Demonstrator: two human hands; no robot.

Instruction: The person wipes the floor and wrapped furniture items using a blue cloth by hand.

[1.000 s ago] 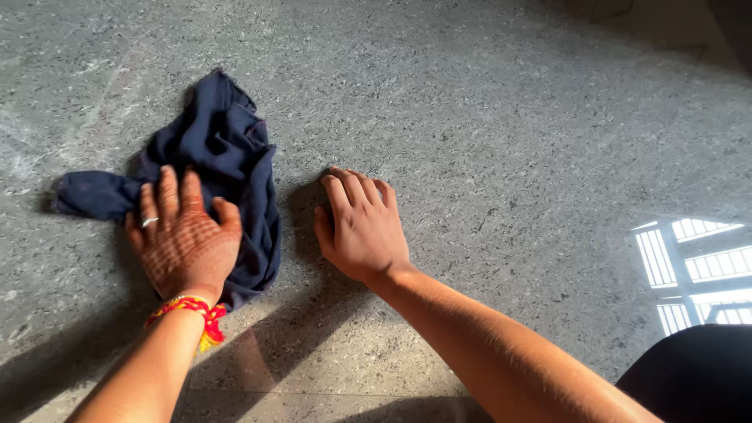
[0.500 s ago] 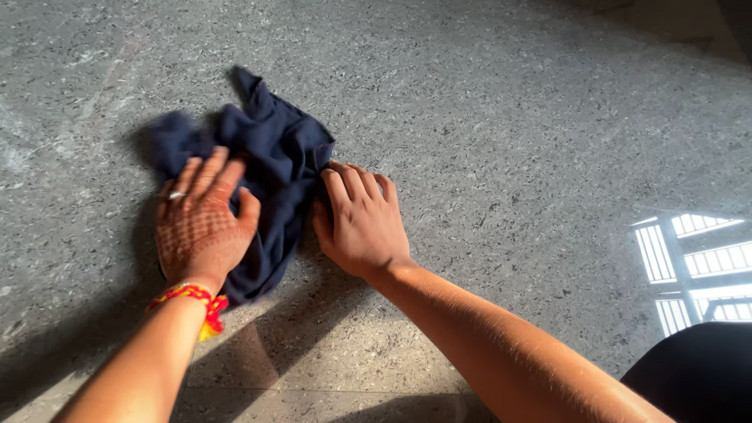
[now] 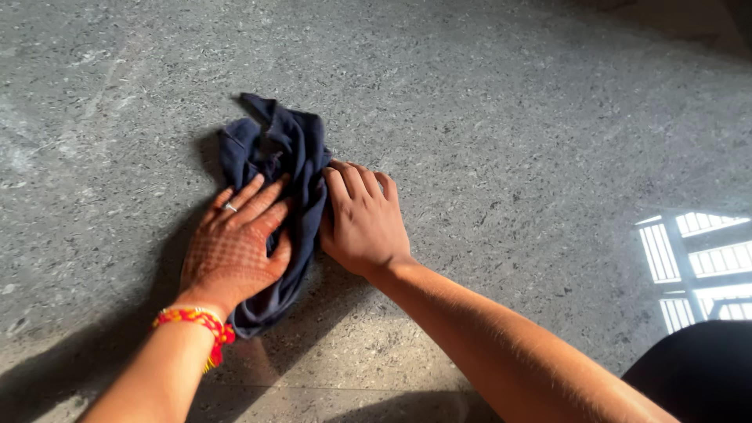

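Observation:
A crumpled dark blue cloth (image 3: 283, 149) lies bunched on the grey speckled stone floor (image 3: 501, 110). My left hand (image 3: 239, 247), with a ring and a red and yellow thread band at the wrist, presses flat on the cloth's left side, fingers spread and pointing up and right. My right hand (image 3: 362, 219) rests palm down on the floor just right of the cloth, its thumb side touching the cloth's edge. Part of the cloth is hidden under my left palm.
A bright window reflection (image 3: 693, 266) shines on the floor at the right. A dark garment or knee (image 3: 697, 376) fills the bottom right corner. A floor joint (image 3: 345, 389) runs across near the bottom.
My left hand has slid the cloth to the right across the floor until it bunched against my right hand. The right hand has stayed in place.

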